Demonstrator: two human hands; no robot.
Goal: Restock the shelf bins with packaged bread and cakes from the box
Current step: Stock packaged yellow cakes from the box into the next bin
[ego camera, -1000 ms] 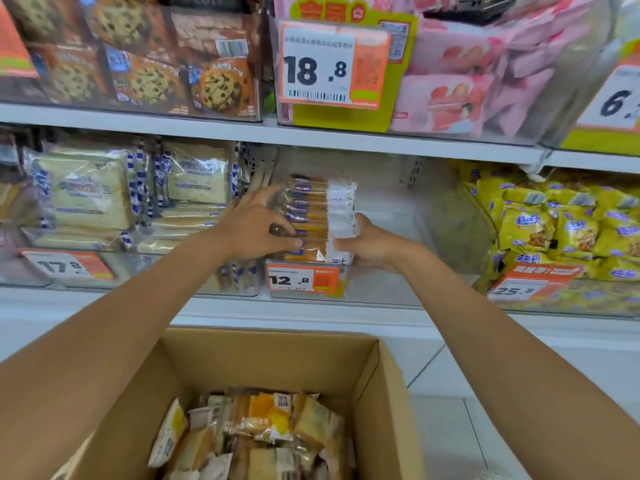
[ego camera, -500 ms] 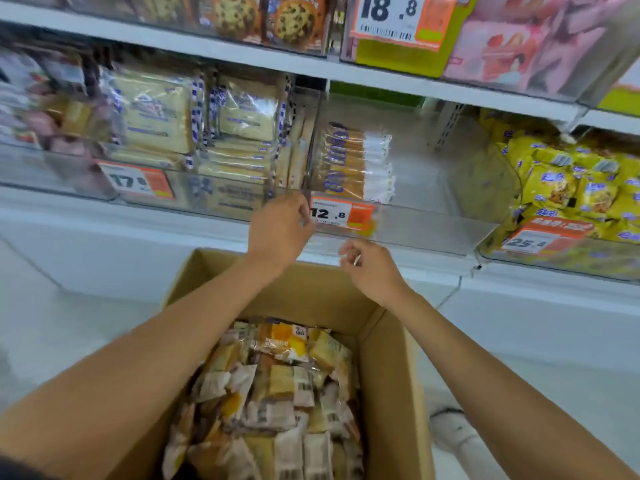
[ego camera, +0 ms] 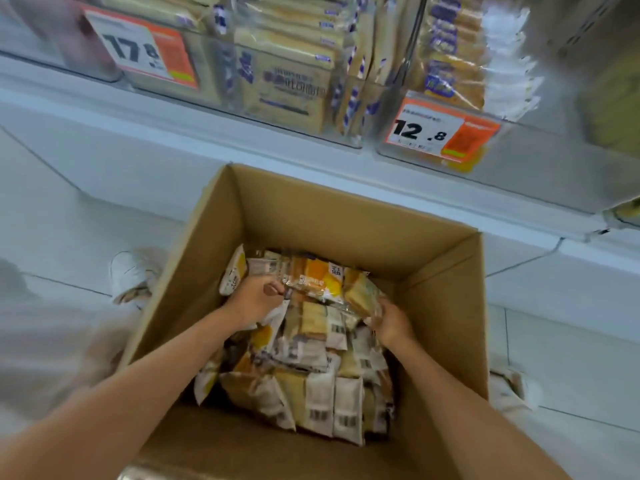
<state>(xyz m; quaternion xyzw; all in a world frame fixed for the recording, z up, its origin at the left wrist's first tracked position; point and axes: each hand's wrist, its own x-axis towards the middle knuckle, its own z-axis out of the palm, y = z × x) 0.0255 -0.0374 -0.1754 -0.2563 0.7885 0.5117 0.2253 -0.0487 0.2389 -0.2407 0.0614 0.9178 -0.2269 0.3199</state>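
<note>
two bare arms reach down into the open cardboard box [ego camera: 346, 216] on the floor [ego camera: 571, 358]. it is full of small cake packets [ego camera: 322, 393], piled up with barcodes showing. the left hand [ego camera: 254, 299] has its fingers curled, pinching the left end of a yellow packet [ego camera: 317, 280] on top of the pile. the right hand [ego camera: 393, 323] grips the other end with bent fingers. a white shoe [ego camera: 130, 271] stands just beside the box. farther off, on the shelf [ego camera: 242, 143], a clear bin [ego camera: 540, 157] with a 12.8 price tag [ego camera: 440, 131] holds a stack of cakes [ego camera: 450, 60]. the next bin [ego camera: 214, 81] holds bread packs [ego camera: 284, 84].
</note>
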